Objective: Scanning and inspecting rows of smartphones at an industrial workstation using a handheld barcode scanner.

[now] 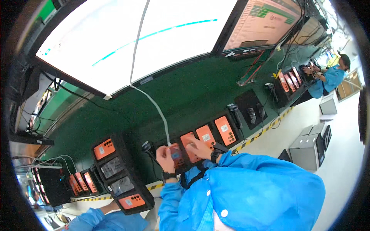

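Note:
My left hand [165, 158] is closed in a pinch at the lower end of a grey-white cable [158, 106], by the top of an orange phone [177, 158] in a black foam tray [210, 120]. The plug is hidden in the fingers. To its right, my right hand [199, 148] reaches over a second orange phone [185, 137], fingers apart. It covers part of that phone, and I cannot tell if it touches. Two more orange phones [205, 134] with white labels lie further right in the tray.
At left, a black tray [133, 188] holds orange phones and wrapped dark ones. Handheld scanners [232, 108] flank my tray; a mouse [261, 110] lies on a dark mat. Large monitors [127, 46] stand behind. Co-workers in blue [332, 79] are at both sides; grey bins [308, 148] stand at right.

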### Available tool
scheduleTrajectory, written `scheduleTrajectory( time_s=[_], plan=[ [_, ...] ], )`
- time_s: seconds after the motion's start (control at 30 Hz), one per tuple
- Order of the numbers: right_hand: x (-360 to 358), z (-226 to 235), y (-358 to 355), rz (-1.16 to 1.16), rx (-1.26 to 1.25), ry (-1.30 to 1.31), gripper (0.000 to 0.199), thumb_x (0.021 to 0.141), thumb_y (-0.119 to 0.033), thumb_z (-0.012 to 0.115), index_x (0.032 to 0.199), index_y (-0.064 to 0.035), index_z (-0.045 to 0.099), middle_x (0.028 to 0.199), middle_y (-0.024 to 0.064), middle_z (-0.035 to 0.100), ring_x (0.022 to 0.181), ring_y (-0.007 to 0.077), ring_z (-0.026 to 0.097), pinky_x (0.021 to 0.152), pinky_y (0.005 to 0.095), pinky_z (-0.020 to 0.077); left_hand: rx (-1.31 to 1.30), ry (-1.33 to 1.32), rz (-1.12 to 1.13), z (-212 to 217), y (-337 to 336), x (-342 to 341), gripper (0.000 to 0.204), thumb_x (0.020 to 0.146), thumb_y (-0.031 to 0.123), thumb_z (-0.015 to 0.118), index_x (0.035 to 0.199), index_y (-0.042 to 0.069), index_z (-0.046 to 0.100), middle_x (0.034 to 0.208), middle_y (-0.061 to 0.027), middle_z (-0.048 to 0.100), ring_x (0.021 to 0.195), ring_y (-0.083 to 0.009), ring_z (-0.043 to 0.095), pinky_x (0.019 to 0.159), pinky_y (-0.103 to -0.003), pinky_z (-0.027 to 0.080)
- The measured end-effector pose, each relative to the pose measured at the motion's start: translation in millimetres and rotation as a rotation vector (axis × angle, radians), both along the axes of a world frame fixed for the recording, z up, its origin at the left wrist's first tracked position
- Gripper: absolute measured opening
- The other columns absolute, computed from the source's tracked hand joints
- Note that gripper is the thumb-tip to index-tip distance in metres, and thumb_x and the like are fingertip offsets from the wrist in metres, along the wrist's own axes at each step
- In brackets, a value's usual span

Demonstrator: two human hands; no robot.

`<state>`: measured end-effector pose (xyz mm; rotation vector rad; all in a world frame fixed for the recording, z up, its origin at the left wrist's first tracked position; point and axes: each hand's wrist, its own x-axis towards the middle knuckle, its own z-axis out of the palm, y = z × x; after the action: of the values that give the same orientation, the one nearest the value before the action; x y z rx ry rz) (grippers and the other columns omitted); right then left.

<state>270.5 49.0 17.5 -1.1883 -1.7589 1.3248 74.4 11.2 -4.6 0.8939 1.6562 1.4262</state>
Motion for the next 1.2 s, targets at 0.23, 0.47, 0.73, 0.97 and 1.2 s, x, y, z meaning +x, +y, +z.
scheduleTrajectory(
  time_s=[0.23, 0.47, 0.73, 0.97, 1.2],
  plan=[
    [114, -28, -7, -0.441, -0.268, -0.152, 0.032, 0.090, -0.022, 0.057, 0.115, -0.0016, 0.057, 0.097, 0.0095, 0.065, 0.084, 0.0172, 0.062, 0.071, 0.0309, 0.0504, -0.007, 0.275, -0.025, 15, 30, 6, 0.036, 0.085, -0.001, 0.054, 0.121, 0.001, 0.048, 0.125, -0.0144, 0.050, 0.118, -0.0253, 0.049, 0.094, -0.036, 0.043],
    [225, -52, 2, -0.958, 0.141, -0.541, 0.049, 0.074, -0.011, 0.066, 0.119, -0.0023, 0.047, 0.115, 0.0202, 0.053, 0.106, 0.0332, 0.051, 0.091, 0.0408, 0.0407, -0.031, -0.057, -0.150, 26, -11, 66, 0.015, 0.085, 0.000, 0.052, 0.100, -0.001, 0.056, 0.088, -0.0070, 0.061, 0.073, -0.0126, 0.057, 0.066, -0.024, 0.045],
    [285, -175, 60, -0.477, -0.470, -0.335, 0.060, 0.067, -0.027, 0.070, 0.117, 0.0026, 0.052, 0.099, 0.0239, 0.062, 0.090, 0.0338, 0.063, 0.080, 0.0376, 0.0491, -0.158, -0.021, -0.238, 18, -14, 111, 0.009, 0.087, 0.001, 0.051, 0.093, 0.001, 0.058, 0.081, -0.0052, 0.061, 0.074, -0.0116, 0.059, 0.066, -0.024, 0.047],
    [260, -13, 19, -0.333, -0.756, 0.234, 0.030, 0.078, -0.002, 0.055, 0.108, -0.0030, 0.052, 0.062, 0.0010, 0.049, 0.049, 0.0092, 0.047, 0.045, 0.0258, 0.0392, -0.164, -0.069, -0.244, -4, -17, 154, 0.014, 0.087, 0.001, 0.053, 0.099, -0.001, 0.058, 0.087, -0.0061, 0.064, 0.082, -0.0128, 0.061, 0.071, -0.025, 0.048],
    [253, -12, -18, -0.261, -0.694, -0.019, 0.025, 0.075, -0.008, 0.058, 0.099, -0.0028, 0.053, 0.062, 0.0013, 0.051, 0.049, 0.0101, 0.048, 0.045, 0.0267, 0.0404, -0.313, -0.161, -0.413, 3, -4, 173, 0.014, 0.087, 0.002, 0.052, 0.100, 0.001, 0.057, 0.092, -0.0064, 0.064, 0.083, -0.0138, 0.062, 0.072, -0.026, 0.049]
  ],
)
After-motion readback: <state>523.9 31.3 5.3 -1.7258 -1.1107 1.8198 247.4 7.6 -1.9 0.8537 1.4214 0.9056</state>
